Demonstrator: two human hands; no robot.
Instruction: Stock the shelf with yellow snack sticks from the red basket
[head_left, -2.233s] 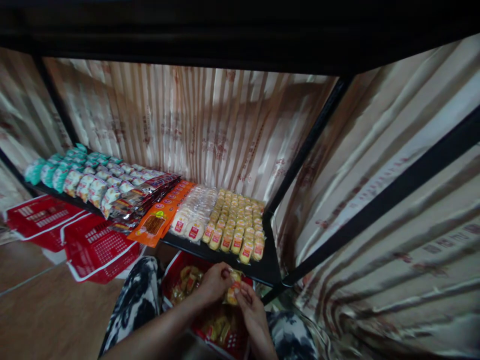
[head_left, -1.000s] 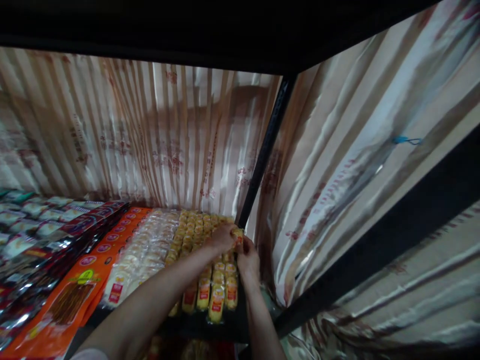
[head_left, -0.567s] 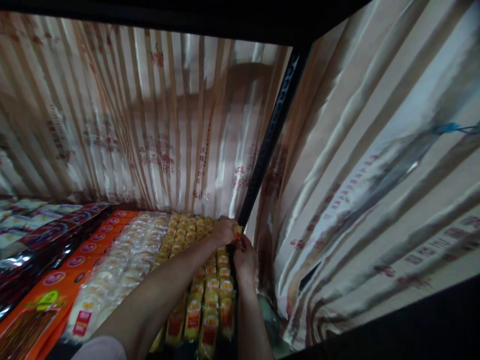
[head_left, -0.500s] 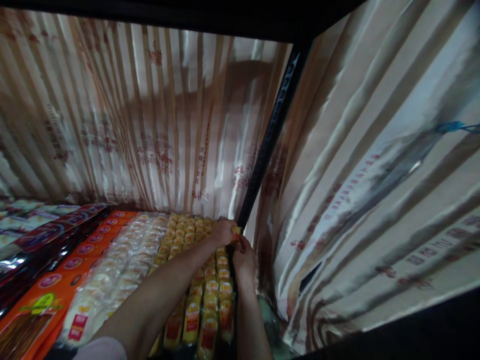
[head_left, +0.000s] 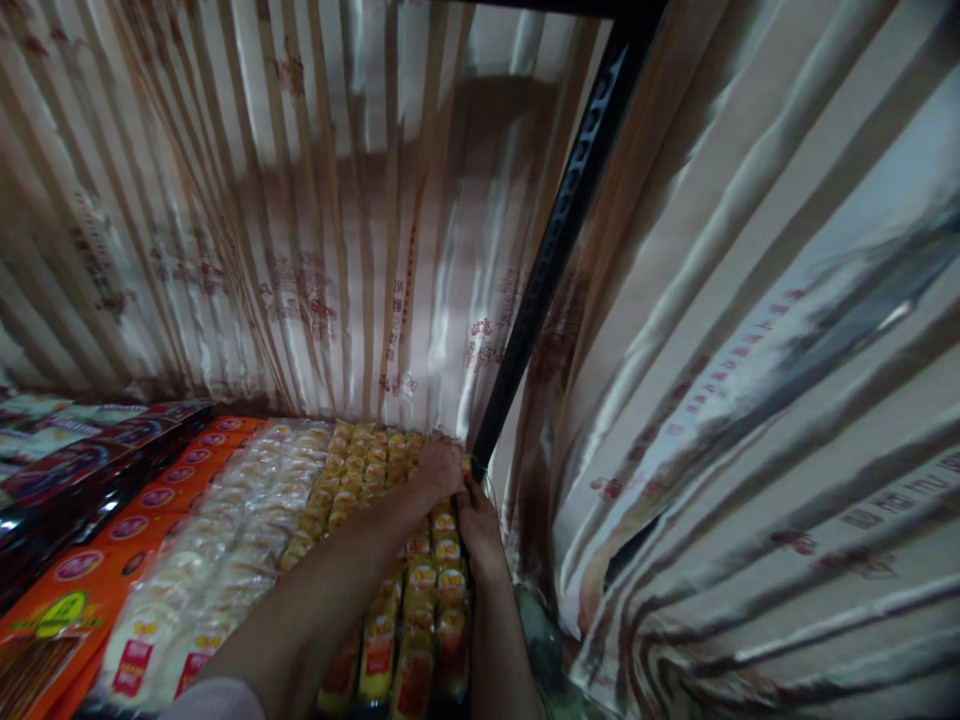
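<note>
Left to right: pouches [head_left: 84, 575], packets [head_left: 196, 560], wrapped cakes [head_left: 421, 577] in rows; post [head_left: 553, 232] at back right, curtain [head_left: 352, 240] behind.

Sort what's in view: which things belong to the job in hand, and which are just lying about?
Apparently in use:
- left hand and right hand, together at the far right corner
- rows of yellow packs beneath them

Apparently just nearby:
- white packs
- orange packets
- dark glossy packets
- black post
- curtain

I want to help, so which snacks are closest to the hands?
The yellow wrapped snacks, farthest right, near the black post; the white wrapped snacks and orange packets lie farther left.
</note>
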